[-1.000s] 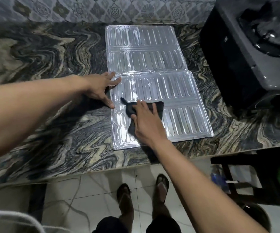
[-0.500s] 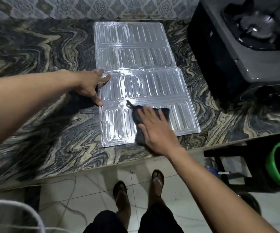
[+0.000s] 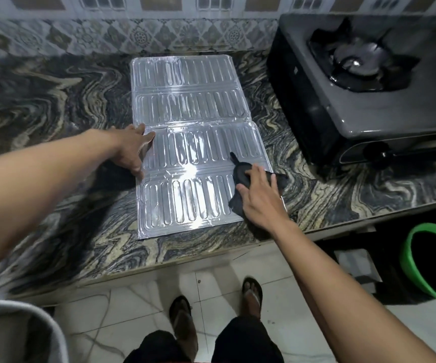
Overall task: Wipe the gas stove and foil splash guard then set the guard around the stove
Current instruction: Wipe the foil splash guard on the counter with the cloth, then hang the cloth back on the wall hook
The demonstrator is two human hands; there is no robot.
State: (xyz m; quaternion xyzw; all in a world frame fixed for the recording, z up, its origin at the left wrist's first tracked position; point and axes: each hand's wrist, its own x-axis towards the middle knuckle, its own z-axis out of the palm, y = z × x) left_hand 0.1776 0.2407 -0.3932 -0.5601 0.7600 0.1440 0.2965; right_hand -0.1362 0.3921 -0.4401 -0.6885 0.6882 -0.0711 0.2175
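Here our foil splash guard (image 3: 190, 142) lies flat on the marbled countertop (image 3: 54, 113), its long axis running away from us toward the tiled wall (image 3: 159, 35), with the gas stove (image 3: 369, 106) standing just to its right. Our left hand (image 3: 133, 150) pins the guard's left edge with fingers straight and spread. Our right hand (image 3: 260, 203) presses a dark cloth (image 3: 241, 174) with flat fingers at the right edge of the near panel. From that cloth the rest of the foil lies leftward and farther back, so we judge the next stroke belongs to the right hand, sweeping left.
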